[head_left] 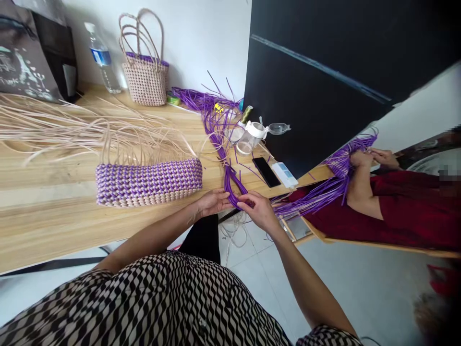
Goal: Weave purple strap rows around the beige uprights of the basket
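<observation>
A looped bundle of purple strands [230, 185] hangs over the table's front edge, its loose ends spreading back across the tabletop. My left hand [215, 202] is under the bundle's left side, fingers wrapped at the loop. From the right, my right hand [258, 209] pinches the same loop between thumb and fingers. To the left of my hands lies a woven purple and beige piece [149, 182], with long beige strands [82, 129] fanning out behind it.
A finished woven bag [147, 79] and a water bottle [103, 60] stand at the back. Near the dark panel [306, 81] are a clear cup [251, 137], a phone [266, 172] and a white packet [285, 174]. Another person's hands [370, 157] work purple weaving at right.
</observation>
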The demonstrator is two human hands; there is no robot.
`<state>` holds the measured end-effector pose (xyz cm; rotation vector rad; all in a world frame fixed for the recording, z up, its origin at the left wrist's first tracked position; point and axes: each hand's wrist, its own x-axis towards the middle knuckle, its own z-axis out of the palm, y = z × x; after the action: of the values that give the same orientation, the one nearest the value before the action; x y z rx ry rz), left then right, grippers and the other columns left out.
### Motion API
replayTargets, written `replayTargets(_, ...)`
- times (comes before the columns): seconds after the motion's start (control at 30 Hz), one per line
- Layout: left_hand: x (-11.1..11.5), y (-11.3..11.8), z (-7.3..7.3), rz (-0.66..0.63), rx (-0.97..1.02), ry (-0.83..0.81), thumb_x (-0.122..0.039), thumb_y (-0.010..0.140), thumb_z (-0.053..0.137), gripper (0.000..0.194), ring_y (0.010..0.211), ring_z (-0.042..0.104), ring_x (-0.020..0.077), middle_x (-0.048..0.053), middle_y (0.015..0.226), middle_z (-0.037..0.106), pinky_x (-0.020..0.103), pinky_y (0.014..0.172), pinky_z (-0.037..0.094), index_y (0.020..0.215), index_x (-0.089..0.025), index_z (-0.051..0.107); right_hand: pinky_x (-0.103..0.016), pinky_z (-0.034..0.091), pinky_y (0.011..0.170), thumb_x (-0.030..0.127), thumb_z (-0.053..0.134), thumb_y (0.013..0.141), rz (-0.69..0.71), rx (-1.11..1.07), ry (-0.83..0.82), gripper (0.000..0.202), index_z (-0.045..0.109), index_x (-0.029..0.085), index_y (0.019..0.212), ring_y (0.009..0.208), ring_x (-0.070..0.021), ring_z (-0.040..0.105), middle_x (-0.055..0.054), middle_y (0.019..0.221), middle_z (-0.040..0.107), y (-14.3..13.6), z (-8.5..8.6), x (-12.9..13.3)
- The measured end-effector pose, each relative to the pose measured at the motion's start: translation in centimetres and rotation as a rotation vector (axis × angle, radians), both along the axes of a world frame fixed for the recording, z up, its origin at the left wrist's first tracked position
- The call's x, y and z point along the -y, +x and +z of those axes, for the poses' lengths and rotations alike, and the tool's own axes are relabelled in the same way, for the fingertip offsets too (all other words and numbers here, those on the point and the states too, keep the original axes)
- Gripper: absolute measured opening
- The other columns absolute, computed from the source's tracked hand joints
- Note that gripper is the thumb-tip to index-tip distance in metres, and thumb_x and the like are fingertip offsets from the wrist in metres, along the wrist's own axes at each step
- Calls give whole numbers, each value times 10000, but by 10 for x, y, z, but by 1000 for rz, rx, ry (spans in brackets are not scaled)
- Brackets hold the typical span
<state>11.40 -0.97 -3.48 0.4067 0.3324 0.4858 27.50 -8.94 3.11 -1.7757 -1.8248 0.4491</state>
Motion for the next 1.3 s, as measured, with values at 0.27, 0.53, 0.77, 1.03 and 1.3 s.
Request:
replayTargets(0.27, 1, 2, 2, 19, 16, 69, -38, 716, 664, 227, 806, 668, 155, 82, 857, 700, 373, 945, 449, 935, -85, 630, -270, 443, 650, 312, 549, 796, -88, -94, -60, 174, 656, 179, 825, 683, -163, 606, -29, 766, 684, 1, -1, -5)
replayTargets(0.53, 2, 3, 3, 54, -19, 68, -135, 720, 700, 209, 794, 673, 164, 87, 861, 705, 349, 842, 505, 914, -95, 631, -266, 446, 646, 344, 499, 817, -114, -123, -72, 203, 605, 171, 822, 672, -157, 596, -33, 716, 650, 1, 2, -7)
replayTargets(0.77, 2, 3, 5, 86, -28, 38, -193, 708, 720, 190, 722, 668, 149, 55, 792, 701, 328, 771, 530, 857, -114, 633, -254, 438, 592, 426, 607, 751, -61, -191, -148, 366, 638, 154, 995, 616, -136, 557, -27, 728, 639, 0, 6, -9)
replayTargets(1.03, 2, 1, 10, 89, -11, 6, -174, 798, 605, 129, 755, 667, 163, 88, 858, 715, 357, 816, 510, 894, -103, 657, -254, 422, 595, 433, 580, 768, 35, -112, -240, 301, 691, 154, 791, 620, -144, 551, -23, 691, 653, 7, 11, -13)
replayTargets(1.3, -1, 2, 6, 116, 48, 38, 14, 693, 558, 271, 770, 664, 155, 92, 868, 720, 348, 896, 459, 922, -91, 659, -255, 430, 623, 420, 527, 799, 71, -152, -243, 310, 681, 152, 803, 666, -158, 561, -30, 718, 650, 9, 8, -16)
